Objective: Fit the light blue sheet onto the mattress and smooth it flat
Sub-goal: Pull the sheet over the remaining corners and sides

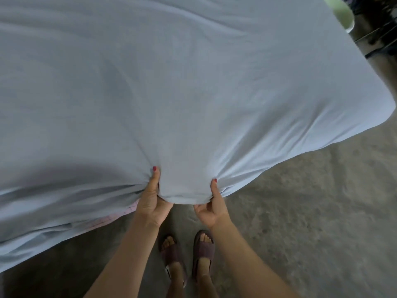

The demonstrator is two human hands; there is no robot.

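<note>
While both hands pinch the light blue sheet [193, 93] at the mattress [111, 221] edge, left hand [153, 203] and right hand [211, 208] gathering folds; fitting step (sheet covers top); next likely tucking under.

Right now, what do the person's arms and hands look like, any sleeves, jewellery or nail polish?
Both forearms are bare; no sleeve, watch or bracelet shows. The left hand and the right hand each show a thumbnail painted red. No ring is visible on either hand, though most fingers are hidden by the sheet.
</note>
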